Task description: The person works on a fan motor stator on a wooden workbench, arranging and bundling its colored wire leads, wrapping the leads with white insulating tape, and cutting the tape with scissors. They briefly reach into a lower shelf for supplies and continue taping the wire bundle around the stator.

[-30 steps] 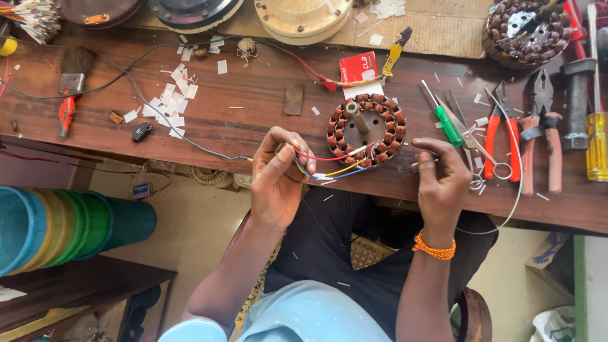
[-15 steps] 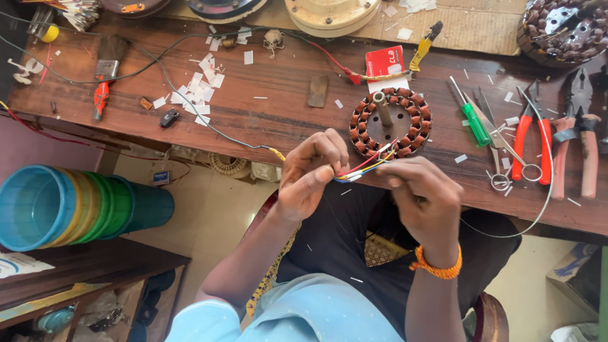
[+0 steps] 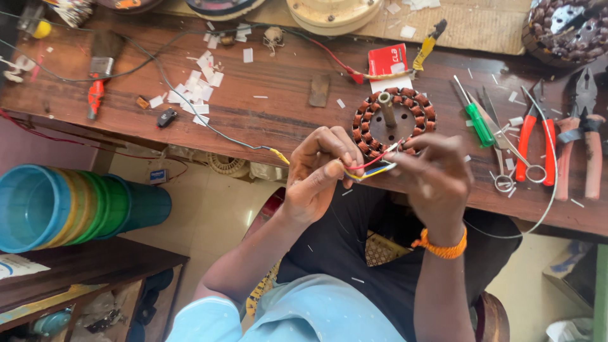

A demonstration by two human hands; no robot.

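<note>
A round motor stator with copper coils [image 3: 394, 120] lies on the wooden workbench [image 3: 266, 107], its shaft pointing up. Red, yellow and blue lead wires [image 3: 370, 167] run from it towards me. My left hand [image 3: 320, 174] pinches the ends of these wires between thumb and fingers. My right hand [image 3: 434, 174] grips the same wires closer to the stator, just off the bench's front edge. An orange band sits on my right wrist.
A green screwdriver [image 3: 476, 120], scissors [image 3: 500, 152], red pliers [image 3: 538, 142] and larger pliers [image 3: 586, 133] lie right of the stator. White paper scraps [image 3: 196, 88], a brush [image 3: 98, 69] and black cables lie left. Stacked plastic tubs [image 3: 76, 206] stand lower left.
The view has shifted so the bench sits more to the right. My hands have come closer together on the wires in front of the stator.
</note>
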